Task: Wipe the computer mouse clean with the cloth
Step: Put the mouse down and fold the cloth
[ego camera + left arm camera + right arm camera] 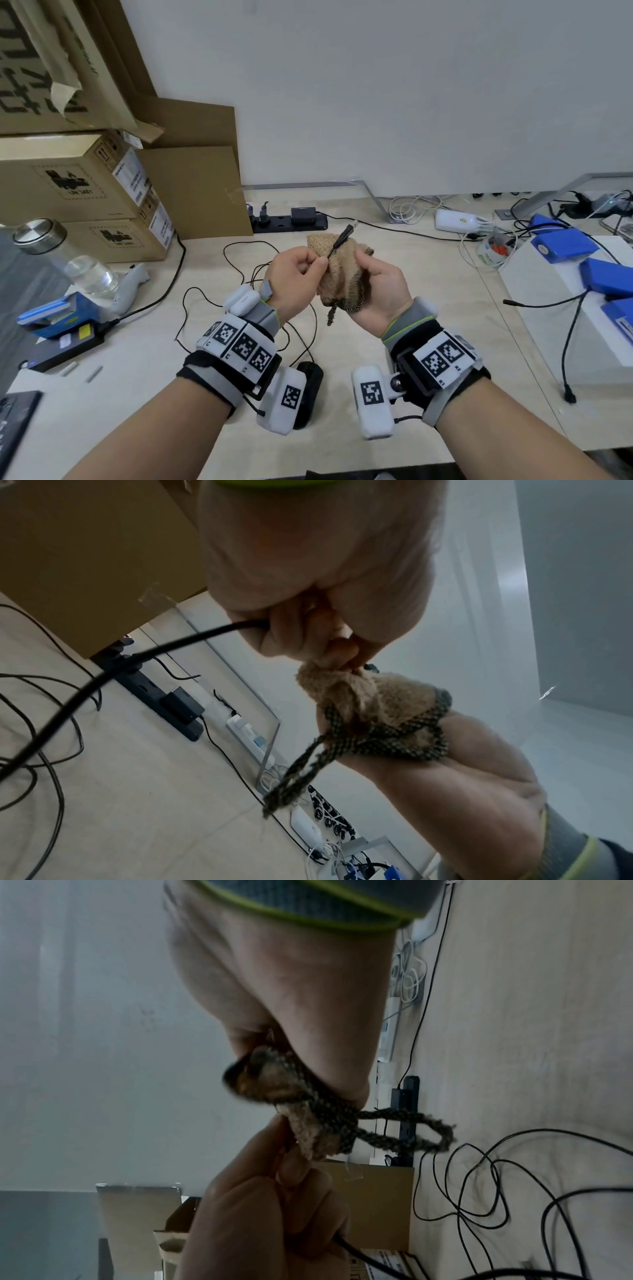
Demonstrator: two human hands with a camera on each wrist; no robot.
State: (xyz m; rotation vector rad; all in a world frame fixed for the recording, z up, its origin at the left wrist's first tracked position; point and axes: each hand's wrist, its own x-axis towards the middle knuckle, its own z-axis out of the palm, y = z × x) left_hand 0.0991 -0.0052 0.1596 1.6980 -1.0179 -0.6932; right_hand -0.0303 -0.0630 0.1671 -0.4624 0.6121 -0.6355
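My left hand pinches the black mouse cable between thumb and forefinger, just below its USB plug, which sticks up past the cloth. Bunched in my right hand's grip is a tan cloth with a dark woven edge, pressed against the cable. The left wrist view shows the cable leaving the left fist and the cloth touching the fingertips. The black mouse lies on the table near me, partly hidden behind the left wrist camera. Its cable loops loosely over the table.
Cardboard boxes are stacked at the left, with a glass bottle in front. A black power strip lies by the wall. Several blue packs sit on a white box at the right, among loose cables.
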